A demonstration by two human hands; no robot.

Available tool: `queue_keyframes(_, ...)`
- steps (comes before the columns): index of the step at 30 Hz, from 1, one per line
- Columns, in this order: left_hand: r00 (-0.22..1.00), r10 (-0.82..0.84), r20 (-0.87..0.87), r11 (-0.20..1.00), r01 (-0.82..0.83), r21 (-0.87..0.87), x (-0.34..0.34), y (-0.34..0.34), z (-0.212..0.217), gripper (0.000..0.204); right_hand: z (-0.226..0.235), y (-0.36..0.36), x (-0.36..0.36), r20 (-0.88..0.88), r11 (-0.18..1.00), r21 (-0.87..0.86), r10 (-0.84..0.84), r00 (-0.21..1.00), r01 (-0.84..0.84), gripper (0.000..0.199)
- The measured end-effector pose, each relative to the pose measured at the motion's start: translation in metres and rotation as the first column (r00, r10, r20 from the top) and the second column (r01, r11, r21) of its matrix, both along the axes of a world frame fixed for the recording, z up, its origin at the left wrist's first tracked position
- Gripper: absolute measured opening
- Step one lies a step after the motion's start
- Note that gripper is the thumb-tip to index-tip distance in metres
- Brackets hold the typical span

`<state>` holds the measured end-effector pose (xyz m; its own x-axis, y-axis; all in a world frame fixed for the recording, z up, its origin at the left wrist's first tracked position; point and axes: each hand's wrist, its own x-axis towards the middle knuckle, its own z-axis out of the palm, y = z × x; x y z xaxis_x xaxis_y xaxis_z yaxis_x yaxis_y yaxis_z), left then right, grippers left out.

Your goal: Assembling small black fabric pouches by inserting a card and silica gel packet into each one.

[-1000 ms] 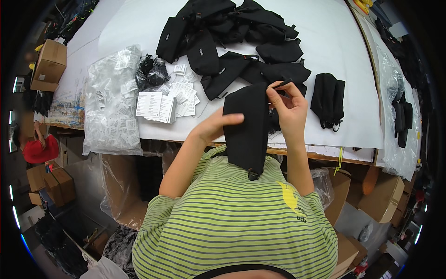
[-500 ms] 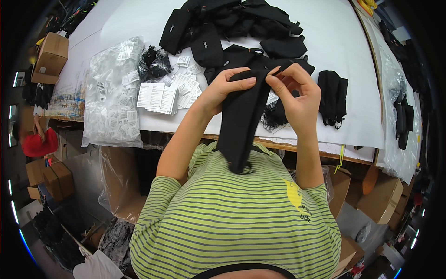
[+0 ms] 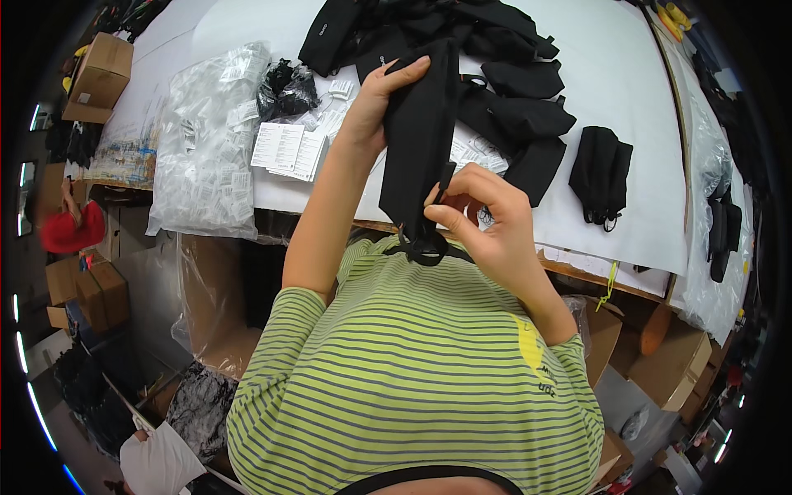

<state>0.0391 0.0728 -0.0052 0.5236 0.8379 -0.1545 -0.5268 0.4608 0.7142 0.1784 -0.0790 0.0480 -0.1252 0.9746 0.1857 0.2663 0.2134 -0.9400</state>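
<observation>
While white leaflets (image 3: pixel 289 150) beside clear bags (image 3: pixel 202 157), both hands clamped on black pouch (image 3: pixel 419 140).

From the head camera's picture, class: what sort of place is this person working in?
Probably a packing workshop: a white table heaped with black fabric pouches, a pile of clear plastic bags, and cardboard boxes around it.

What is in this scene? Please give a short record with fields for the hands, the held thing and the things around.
Left hand: grips the top of a long black fabric pouch
Right hand: pinches the pouch near its lower end
Pouch: held upright over the table edge
Table: white; pile of black pouches behind
Left side: clear plastic bags, white leaflets
Far left: cardboard box
</observation>
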Motion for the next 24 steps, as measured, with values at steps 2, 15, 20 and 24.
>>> queue_keyframes(2, 1.000, 0.028, -0.002, 1.000, -0.028, 0.006, -0.002, 0.002, 0.002, 0.019, 0.003, -0.001, 0.000, -0.016, 0.999, -0.034, 0.004, 1.000, -0.005, 0.011)
queue_keyframes(15, 0.996, 0.085, -0.005, 0.996, -0.085, 0.008, 0.000, 0.005, -0.004, 0.019, 0.004, -0.001, 0.002, 0.042, 0.999, 0.023, 0.039, 0.998, -0.040, 0.012)
queue_keyframes(20, 0.994, 0.112, 0.001, 0.993, -0.112, -0.041, -0.002, 0.013, -0.019, 0.022, 0.000, -0.002, 0.009, 0.079, 0.999, -0.010, 0.040, 0.996, -0.039, 0.013)
queue_keyframes(24, 0.985, 0.174, 0.008, 0.970, -0.170, -0.173, -0.009, 0.012, -0.025, 0.025, 0.007, 0.008, 0.020, 0.387, 0.866, 0.472, -0.371, 0.844, 0.164, 0.031)
